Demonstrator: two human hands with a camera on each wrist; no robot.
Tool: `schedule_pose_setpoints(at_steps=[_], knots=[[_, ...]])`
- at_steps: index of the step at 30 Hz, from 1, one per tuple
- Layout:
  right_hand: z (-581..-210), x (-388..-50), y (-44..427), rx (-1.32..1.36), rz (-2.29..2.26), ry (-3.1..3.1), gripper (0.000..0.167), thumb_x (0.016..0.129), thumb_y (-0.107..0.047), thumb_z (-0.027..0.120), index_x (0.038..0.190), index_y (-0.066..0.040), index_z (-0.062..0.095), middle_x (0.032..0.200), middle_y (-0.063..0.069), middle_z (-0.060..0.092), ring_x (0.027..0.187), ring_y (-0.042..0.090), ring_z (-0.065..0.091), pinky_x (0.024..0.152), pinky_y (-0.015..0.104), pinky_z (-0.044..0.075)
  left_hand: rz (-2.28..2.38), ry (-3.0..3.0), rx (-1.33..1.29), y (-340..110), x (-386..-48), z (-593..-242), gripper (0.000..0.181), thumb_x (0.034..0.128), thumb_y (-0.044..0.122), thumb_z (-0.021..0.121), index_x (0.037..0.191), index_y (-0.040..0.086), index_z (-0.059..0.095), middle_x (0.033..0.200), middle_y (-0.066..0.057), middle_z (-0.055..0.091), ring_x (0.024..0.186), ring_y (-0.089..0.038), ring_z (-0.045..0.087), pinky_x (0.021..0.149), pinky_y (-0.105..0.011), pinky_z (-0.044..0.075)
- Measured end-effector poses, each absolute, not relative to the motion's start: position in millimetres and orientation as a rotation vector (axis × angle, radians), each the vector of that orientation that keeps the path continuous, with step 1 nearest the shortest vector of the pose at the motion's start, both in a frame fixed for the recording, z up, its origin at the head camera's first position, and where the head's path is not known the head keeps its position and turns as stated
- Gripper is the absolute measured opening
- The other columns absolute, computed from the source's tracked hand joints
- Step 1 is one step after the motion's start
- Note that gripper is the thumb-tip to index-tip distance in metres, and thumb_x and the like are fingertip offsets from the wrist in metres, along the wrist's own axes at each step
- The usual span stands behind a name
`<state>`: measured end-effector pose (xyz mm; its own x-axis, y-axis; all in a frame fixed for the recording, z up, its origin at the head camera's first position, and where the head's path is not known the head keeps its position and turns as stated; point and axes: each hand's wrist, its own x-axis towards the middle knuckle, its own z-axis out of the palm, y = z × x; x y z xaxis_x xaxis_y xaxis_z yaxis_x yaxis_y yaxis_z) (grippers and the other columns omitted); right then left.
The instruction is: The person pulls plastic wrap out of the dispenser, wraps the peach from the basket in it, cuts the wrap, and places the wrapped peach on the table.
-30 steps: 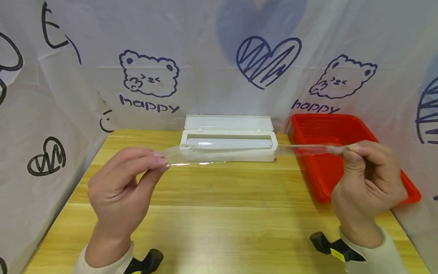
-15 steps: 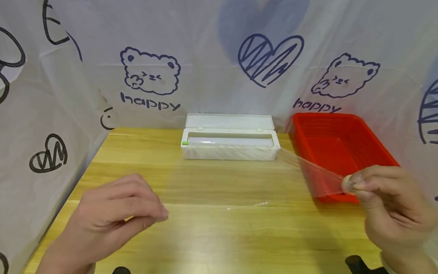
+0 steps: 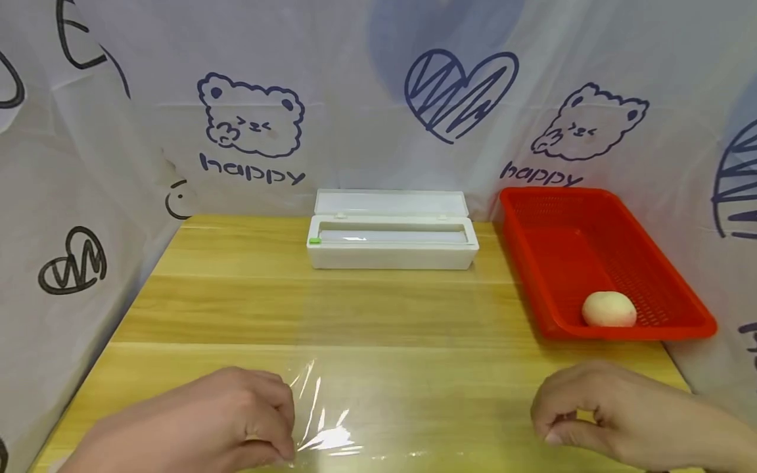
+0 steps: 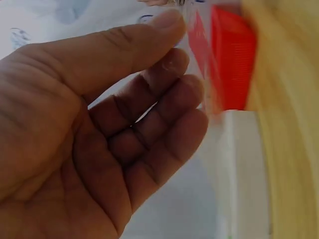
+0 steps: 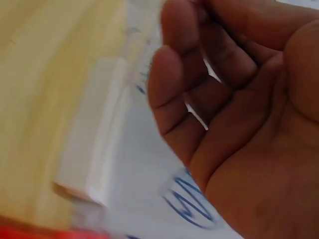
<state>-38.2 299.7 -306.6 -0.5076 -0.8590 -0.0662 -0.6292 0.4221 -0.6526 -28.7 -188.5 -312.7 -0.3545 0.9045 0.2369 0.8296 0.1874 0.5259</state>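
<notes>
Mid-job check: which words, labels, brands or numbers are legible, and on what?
"happy": white backdrop, under the left bear drawing.
"happy": same backdrop, under the right bear drawing.
Dark marks at the head view's right edge: cut off, unreadable.
Wrist views: backdrop marks too blurred to read.
White box, red basket: no text visible.

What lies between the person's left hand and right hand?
Clear plastic film spans from the left hand to the right hand, the wooden tabletop showing through. The head view shows it, with glare beside the left hand.
</notes>
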Motion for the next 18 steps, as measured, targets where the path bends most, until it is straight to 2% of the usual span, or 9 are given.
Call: schedule_pose_setpoints(at_steps=[2,4,8,10,13,16,18], knots=[[-315,-40,289,-1.242,-0.752,2.221,0.015,0.102,-0.021,0.071,0.104,-0.036,0.071,0.091,-0.021,0.066,0.083,-0.006,0.059,0.071,0.018,0.054,0.88,2.29,1.64,-186,-29,-322,0.024,0.0967,0.009,0.076,0.088,0.032,0.075,0.087,0.024,0.059,0.083,0.017,0.051,0.075,0.0,0.044],[-326,-41,279,-1.266,-0.686,2.203,0.02,0.1,-0.016,0.073,0.095,-0.035,0.071,0.082,-0.022,0.06,0.076,-0.009,0.054,0.067,0.013,0.049,0.854,2.291,1.565,-182,-28,-332,0.033,0.0926,0.004,0.075,0.076,0.032,0.068,0.079,0.024,0.05,0.076,0.017,0.042,0.066,0.002,0.038],[-352,-41,263,-1.35,-0.526,2.243,0.029,0.086,-0.004,0.079,0.079,-0.032,0.071,0.072,-0.027,0.053,0.066,-0.012,0.045,0.062,0.005,0.039,0.789,2.298,1.46,-176,-29,-355,0.04,0.0841,-0.003,0.07,0.064,0.028,0.054,0.069,0.021,0.034,0.068,0.013,0.03,0.057,0.0,0.028],[-364,-42,255,-1.388,-0.452,2.268,0.031,0.079,-0.003,0.079,0.074,-0.032,0.072,0.069,-0.03,0.053,0.063,-0.013,0.043,0.06,0.002,0.035,0.745,2.305,1.452,-173,-31,-368,0.04,0.0829,-0.003,0.069,0.062,0.027,0.052,0.066,0.021,0.03,0.066,0.011,0.027,0.057,-0.002,0.025],[-381,-44,246,-1.393,-0.396,2.256,0.03,0.076,-0.003,0.078,0.068,-0.03,0.07,0.064,-0.029,0.046,0.059,-0.015,0.033,0.056,0.002,0.031,0.7,2.298,1.411,-171,-34,-385,0.041,0.0794,-0.005,0.067,0.061,0.024,0.044,0.064,0.018,0.022,0.062,0.009,0.019,0.052,-0.007,0.019],[-393,-45,241,-1.417,-0.364,2.236,0.028,0.076,-0.004,0.078,0.066,-0.029,0.069,0.062,-0.028,0.044,0.059,-0.015,0.028,0.054,0.003,0.029,0.643,2.327,1.402,-171,-36,-399,0.04,0.0772,-0.004,0.069,0.065,0.023,0.041,0.066,0.017,0.018,0.061,0.007,0.014,0.052,-0.01,0.015],[-400,-46,238,-1.432,-0.357,2.222,0.028,0.076,-0.003,0.078,0.065,-0.028,0.068,0.061,-0.025,0.041,0.059,-0.013,0.026,0.053,0.004,0.027,0.641,2.331,1.389,-171,-37,-405,0.039,0.0761,-0.005,0.069,0.066,0.023,0.044,0.065,0.018,0.02,0.061,0.009,0.016,0.052,-0.009,0.016]])
